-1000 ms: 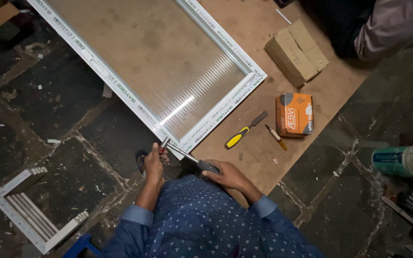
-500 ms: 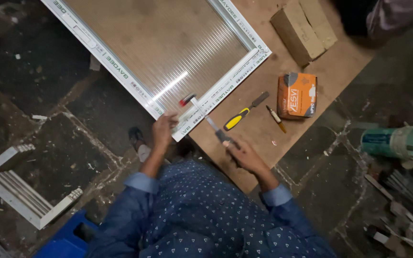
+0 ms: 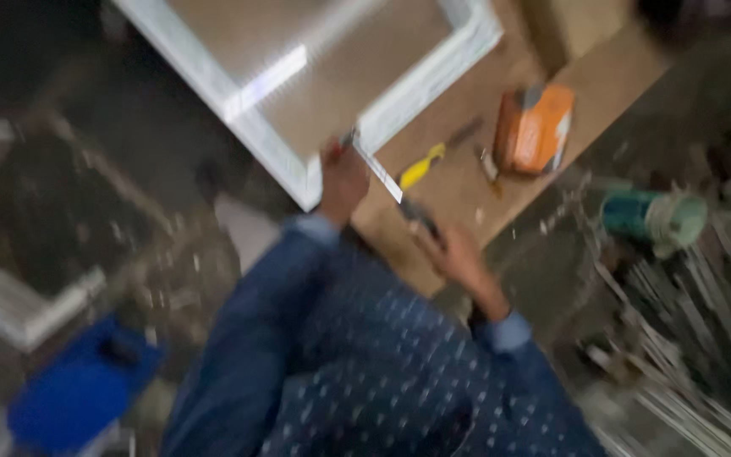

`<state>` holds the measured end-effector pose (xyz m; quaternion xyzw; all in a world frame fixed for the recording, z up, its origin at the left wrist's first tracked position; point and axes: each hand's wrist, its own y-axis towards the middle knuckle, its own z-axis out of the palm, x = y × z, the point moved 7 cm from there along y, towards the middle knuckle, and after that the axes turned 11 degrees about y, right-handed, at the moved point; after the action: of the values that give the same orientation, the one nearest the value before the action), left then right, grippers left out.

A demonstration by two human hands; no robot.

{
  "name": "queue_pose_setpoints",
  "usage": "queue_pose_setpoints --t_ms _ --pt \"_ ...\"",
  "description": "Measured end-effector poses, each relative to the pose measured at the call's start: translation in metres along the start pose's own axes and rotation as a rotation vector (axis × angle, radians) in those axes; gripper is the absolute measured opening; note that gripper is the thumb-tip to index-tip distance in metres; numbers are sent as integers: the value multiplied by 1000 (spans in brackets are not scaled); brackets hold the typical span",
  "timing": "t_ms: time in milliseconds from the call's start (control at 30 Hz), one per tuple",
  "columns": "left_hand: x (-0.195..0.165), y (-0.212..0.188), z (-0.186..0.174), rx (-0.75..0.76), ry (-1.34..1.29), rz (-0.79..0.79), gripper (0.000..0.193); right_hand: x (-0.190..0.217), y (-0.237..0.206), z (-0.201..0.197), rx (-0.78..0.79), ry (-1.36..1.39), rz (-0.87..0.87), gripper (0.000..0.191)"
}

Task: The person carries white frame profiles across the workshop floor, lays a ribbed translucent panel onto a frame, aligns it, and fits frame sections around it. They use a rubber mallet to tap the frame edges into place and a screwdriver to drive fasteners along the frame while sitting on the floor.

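The view is now strongly blurred and turned compared with half a second ago, so the head is moving; the frame (image 3: pixel 315 101) sits higher and more to the centre top, and the body in the blue dotted shirt fills the lower middle. The hands have stayed at the same corner, so the work at that corner seems to go on.

One white frame with a ribbed clear panel lies at the top, on one wooden board (image 3: pixel 467 190). One blue box (image 3: pixel 78 389) is at the lower left. One orange pack (image 3: pixel 535 127) is at the upper right, one green tool (image 3: pixel 653 218) at the right. One yellow-handled screwdriver (image 3: pixel 423 167) lies on the board.

The left hand (image 3: pixel 342 179) grips the frame corner, fingers curled together. The right hand (image 3: pixel 450 250) closes around one thin metal strip (image 3: pixel 378 169), which reaches up to the corner.
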<state>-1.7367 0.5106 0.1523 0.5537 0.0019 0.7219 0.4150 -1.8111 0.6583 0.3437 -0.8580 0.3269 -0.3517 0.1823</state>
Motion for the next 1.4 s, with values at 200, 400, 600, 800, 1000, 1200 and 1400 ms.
queue_pose_setpoints --t_ms 200,400,600,800,1000,1200,1400 --pt "-62 -18 -24 -162 684 650 17 49 4 1 -15 -160 -419 48" --pt "-21 0 5 333 -2016 -9 49 114 16 15 105 -336 -498 50" --pt "-6 18 27 382 -1976 123 48 140 34 34 141 -547 -573 52" --pt "-2 24 35 407 -2036 125 45 132 42 33 188 -665 -604 52" --pt "-1 20 32 353 -1955 74 50 145 37 32 188 -660 -669 56" --pt "-6 19 22 345 -2028 94 52 141 42 29 211 -602 -677 56" --pt "-9 15 19 353 -1992 41 49 142 43 27 279 -669 -611 58"
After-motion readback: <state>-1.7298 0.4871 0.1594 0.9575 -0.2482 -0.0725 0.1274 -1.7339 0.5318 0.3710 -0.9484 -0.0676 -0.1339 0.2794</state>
